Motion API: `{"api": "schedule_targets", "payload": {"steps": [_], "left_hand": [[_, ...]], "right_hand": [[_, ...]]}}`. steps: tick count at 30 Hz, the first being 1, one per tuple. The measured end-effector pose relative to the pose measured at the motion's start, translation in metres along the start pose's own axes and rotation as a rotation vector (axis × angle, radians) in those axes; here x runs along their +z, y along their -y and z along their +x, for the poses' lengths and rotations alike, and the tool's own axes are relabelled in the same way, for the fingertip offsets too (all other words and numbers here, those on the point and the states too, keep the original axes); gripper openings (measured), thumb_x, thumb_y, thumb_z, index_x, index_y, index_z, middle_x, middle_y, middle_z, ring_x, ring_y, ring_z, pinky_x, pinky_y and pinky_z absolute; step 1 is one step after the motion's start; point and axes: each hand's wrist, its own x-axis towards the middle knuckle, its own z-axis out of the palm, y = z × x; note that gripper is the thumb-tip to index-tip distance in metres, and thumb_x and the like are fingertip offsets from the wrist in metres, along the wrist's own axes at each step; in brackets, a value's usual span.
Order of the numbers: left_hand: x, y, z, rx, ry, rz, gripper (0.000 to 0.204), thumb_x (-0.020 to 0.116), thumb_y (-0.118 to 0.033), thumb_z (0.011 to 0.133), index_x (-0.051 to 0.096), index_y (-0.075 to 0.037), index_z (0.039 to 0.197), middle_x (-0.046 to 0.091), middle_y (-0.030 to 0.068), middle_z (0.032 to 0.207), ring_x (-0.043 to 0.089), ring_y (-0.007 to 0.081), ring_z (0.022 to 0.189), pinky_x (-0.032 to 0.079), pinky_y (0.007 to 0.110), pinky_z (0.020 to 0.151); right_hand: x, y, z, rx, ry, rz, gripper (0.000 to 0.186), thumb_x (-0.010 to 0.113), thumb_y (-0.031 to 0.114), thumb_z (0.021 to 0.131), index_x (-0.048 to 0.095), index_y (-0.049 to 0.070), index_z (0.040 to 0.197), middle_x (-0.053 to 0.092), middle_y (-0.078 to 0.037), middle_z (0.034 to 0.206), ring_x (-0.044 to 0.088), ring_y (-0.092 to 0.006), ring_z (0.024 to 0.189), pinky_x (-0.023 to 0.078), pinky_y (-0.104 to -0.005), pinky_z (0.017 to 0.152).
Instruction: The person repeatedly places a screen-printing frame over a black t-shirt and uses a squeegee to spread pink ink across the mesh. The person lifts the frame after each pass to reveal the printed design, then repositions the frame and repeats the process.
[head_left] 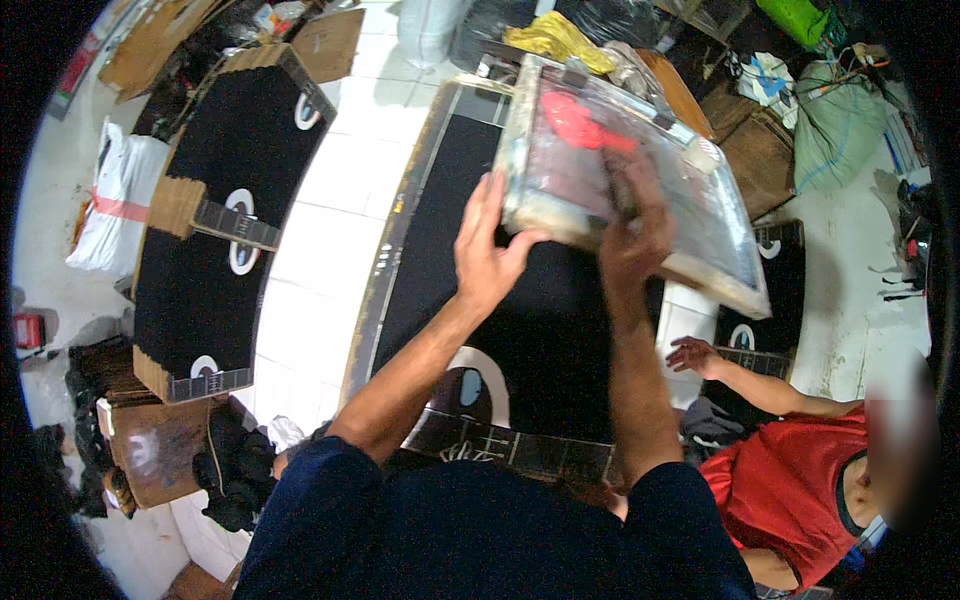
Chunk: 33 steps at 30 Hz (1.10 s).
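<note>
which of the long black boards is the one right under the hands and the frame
The middle black board, under the left hand, right hand and lifted screen frame; the others lie off to the left and right.

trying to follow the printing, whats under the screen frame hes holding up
Both hands lift the screen frame tilted above a long black fabric panel with a white oval print. Red ink shows through the mesh. The panel's far end is hidden behind the frame.
</note>
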Motion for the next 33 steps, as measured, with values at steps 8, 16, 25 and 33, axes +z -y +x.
{"api": "schedule_targets", "payload": {"steps": [8, 16, 25, 33], "left_hand": [[-0.061, 0.089, 0.026, -0.219, -0.172, -0.042, 0.09, 0.091, -0.031, 0.08, 0.046, 0.003, 0.15, 0.056, 0.0219, 0.142, 0.068, 0.0299, 0.113, 0.056, 0.041, 0.093], [-0.282, 0.298, -0.329, -1.052, 0.746, 0.531, 0.044, 0.058, -0.045, 0.095, 0.076, -0.007, 0.083, 0.075, 0.0196, 0.086, 0.072, 0.0405, 0.08, 0.056, 0.05, 0.074], [-0.279, 0.217, -0.477, -1.297, 0.159, 0.08, 0.036, 0.072, -0.031, 0.097, 0.076, -0.004, 0.12, 0.079, 0.0151, 0.106, 0.073, 0.0195, 0.092, 0.056, 0.036, 0.083], [-0.265, 0.201, -0.462, -0.78, -0.11, 0.814, 0.027, 0.067, -0.021, 0.097, 0.074, -0.007, 0.119, 0.073, 0.0185, 0.099, 0.068, 0.0432, 0.092, 0.053, 0.055, 0.08]], "right_hand": [[-0.013, 0.004, 0.189, -0.027, -0.007, -0.142, 0.034, 0.067, 0.014, 0.093, 0.069, 0.016, 0.127, 0.073, -0.01, 0.12, 0.072, -0.0313, 0.105, 0.055, -0.041, 0.092], [-0.008, -0.004, 0.245, 0.152, 0.069, -0.316, 0.034, 0.069, 0.024, 0.094, 0.069, 0.025, 0.128, 0.074, -0.011, 0.113, 0.071, -0.0345, 0.1, 0.054, -0.0452, 0.086], [-0.002, -0.016, 0.276, 0.151, 0.076, -0.443, 0.039, 0.069, 0.028, 0.094, 0.067, 0.019, 0.132, 0.074, -0.018, 0.114, 0.069, -0.0392, 0.107, 0.053, -0.046, 0.092], [-0.002, -0.032, 0.282, 0.218, 0.129, -0.366, 0.039, 0.071, 0.028, 0.095, 0.068, 0.018, 0.132, 0.075, -0.015, 0.115, 0.07, -0.035, 0.108, 0.053, -0.0439, 0.094]]}}
